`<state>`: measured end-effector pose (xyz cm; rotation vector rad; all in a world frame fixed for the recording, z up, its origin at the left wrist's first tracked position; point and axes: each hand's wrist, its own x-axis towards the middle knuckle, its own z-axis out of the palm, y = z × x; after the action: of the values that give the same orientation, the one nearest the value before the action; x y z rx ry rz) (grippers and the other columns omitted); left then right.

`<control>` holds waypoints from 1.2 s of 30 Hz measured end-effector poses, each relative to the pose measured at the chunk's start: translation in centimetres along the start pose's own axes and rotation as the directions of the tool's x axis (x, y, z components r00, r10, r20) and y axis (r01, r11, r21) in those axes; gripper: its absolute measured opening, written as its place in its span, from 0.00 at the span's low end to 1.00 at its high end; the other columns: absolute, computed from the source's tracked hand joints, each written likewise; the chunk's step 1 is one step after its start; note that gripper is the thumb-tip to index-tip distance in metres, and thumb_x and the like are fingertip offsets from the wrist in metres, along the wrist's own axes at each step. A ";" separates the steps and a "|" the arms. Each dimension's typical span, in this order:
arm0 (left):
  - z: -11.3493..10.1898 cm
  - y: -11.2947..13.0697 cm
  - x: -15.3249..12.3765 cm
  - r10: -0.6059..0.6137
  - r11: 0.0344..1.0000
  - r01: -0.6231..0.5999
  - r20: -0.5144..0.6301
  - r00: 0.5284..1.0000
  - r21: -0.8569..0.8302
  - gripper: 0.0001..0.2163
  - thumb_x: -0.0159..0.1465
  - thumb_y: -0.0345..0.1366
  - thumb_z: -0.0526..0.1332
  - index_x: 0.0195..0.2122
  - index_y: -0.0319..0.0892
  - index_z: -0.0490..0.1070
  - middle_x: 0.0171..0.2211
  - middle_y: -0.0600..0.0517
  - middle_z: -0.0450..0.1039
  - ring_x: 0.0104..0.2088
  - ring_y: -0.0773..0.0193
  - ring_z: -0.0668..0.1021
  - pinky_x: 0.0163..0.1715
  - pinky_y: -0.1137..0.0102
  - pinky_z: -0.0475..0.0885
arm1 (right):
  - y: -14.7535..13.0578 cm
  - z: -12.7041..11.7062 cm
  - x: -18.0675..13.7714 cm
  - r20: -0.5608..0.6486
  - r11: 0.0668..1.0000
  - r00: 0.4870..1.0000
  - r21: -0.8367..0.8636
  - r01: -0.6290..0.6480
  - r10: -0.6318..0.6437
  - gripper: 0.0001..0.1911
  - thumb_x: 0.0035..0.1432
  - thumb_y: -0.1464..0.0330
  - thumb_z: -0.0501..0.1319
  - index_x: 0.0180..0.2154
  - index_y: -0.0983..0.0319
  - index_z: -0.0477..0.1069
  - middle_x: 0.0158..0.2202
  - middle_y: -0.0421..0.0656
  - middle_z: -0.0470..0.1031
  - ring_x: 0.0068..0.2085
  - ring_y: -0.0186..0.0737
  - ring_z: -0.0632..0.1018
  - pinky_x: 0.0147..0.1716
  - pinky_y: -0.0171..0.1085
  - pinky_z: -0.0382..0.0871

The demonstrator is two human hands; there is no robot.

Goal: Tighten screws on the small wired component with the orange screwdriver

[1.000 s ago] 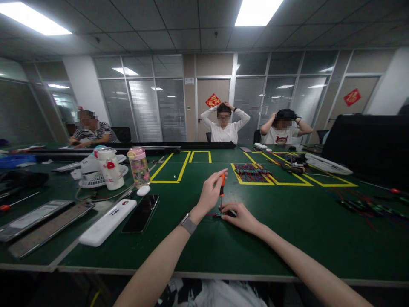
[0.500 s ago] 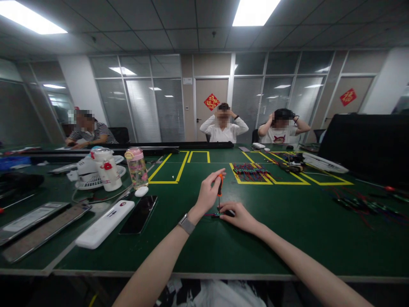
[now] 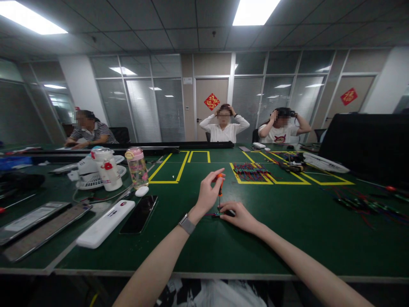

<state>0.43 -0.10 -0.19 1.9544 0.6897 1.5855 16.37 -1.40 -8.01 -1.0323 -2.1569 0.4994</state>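
My left hand (image 3: 208,192) pinches the orange handle of a small screwdriver (image 3: 220,187), held upright with its tip down on a small dark part with coloured wires (image 3: 216,214). My right hand (image 3: 240,215) lies on the green table (image 3: 198,243) with its fingers pressed on that part, holding it down. A watch (image 3: 187,223) sits on my left wrist.
To the left lie a black phone (image 3: 139,214), a white power bank (image 3: 106,224), a pink-lidded bottle (image 3: 137,167), a white jug (image 3: 107,168) and flat panels (image 3: 44,230). A bundle of coloured wires (image 3: 251,171) lies in a yellow-taped box. Three people sit at the far side.
My left fingers have shifted slightly round the screwdriver handle; the view has drifted a little. My right hand has stayed on the part.
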 end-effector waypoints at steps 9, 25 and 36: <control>0.0 0.3 -0.1 0.012 0.998 -0.011 -0.010 1.000 0.067 0.13 0.66 0.36 0.52 0.48 0.45 0.72 0.41 0.49 0.70 0.39 0.65 0.74 0.40 0.70 0.69 | -0.1 0.1 -0.1 -0.007 1.000 1.000 0.007 -0.011 0.011 0.07 0.52 0.68 0.64 0.35 0.61 0.78 0.44 0.48 0.78 0.46 0.45 0.78 0.49 0.44 0.69; 0.2 0.4 -0.5 0.033 0.994 -0.029 -0.027 0.999 0.110 0.14 0.68 0.36 0.49 0.49 0.44 0.71 0.43 0.48 0.70 0.43 0.63 0.74 0.44 0.68 0.68 | -0.3 0.2 -0.3 -0.017 0.998 0.998 -0.020 -0.054 0.054 0.06 0.52 0.68 0.64 0.35 0.61 0.72 0.40 0.45 0.78 0.46 0.47 0.76 0.48 0.44 0.67; 0.1 0.6 -0.4 0.070 0.984 -0.068 -0.011 0.997 0.164 0.14 0.68 0.35 0.50 0.50 0.44 0.71 0.40 0.50 0.71 0.40 0.65 0.74 0.42 0.70 0.68 | -0.6 0.0 -0.2 -0.009 0.998 0.998 -0.006 -0.060 0.060 0.04 0.52 0.69 0.64 0.33 0.61 0.72 0.40 0.44 0.78 0.46 0.46 0.77 0.47 0.42 0.67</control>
<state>0.44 -0.86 -0.08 2.1056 0.7885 1.6331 16.12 -1.91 -7.77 -1.1036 -2.1261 0.5147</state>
